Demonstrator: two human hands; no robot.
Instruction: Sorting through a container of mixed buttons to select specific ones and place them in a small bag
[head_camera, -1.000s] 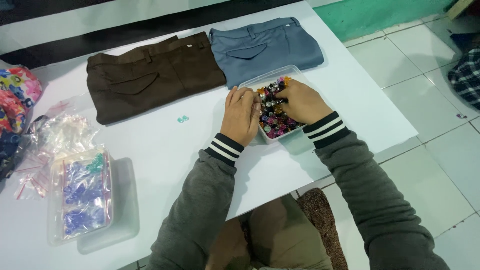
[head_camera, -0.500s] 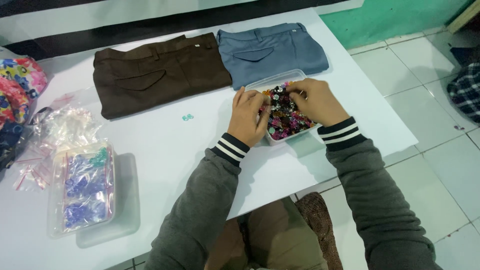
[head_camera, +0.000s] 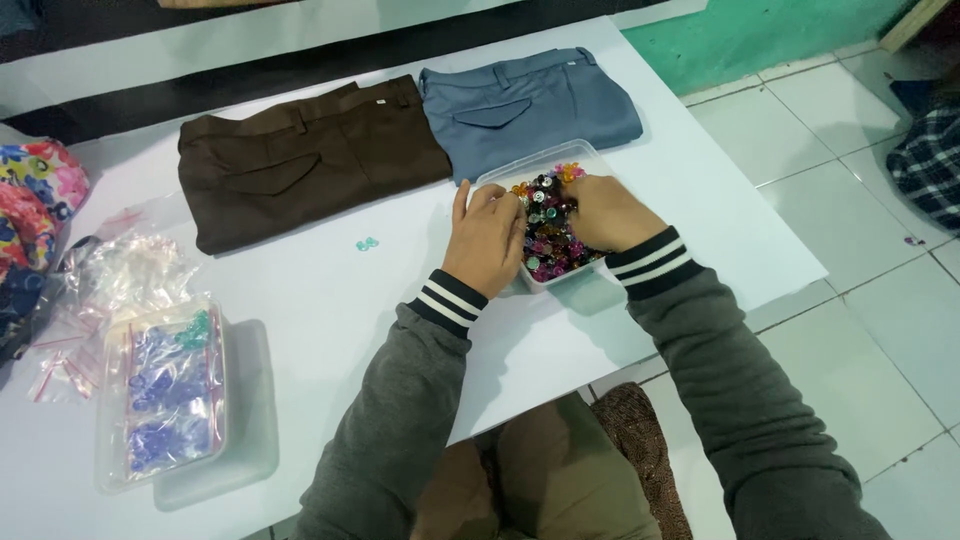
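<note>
A clear plastic tray (head_camera: 520, 170) holds a heap of small coloured buttons (head_camera: 548, 232) near the table's right front edge. My left hand (head_camera: 484, 238) rests on the tray's left side with its fingertips in the buttons. My right hand (head_camera: 605, 212) lies over the tray's right side, fingers curled down into the heap. What the fingers pinch is hidden. Just behind the tray lie folded blue-grey trousers (head_camera: 530, 108), with folded brown trousers (head_camera: 305, 160) to their left.
A small teal button pair (head_camera: 367, 244) lies loose on the white table (head_camera: 320, 300). At the left front stands a clear box of blue pieces (head_camera: 165, 395), with small plastic bags (head_camera: 120, 275) and floral cloth (head_camera: 35, 200) behind. Tiled floor lies to the right.
Both hands stay in the button tray, their fingers shifting slightly among the buttons. The view has drifted a little; nothing else moved.
</note>
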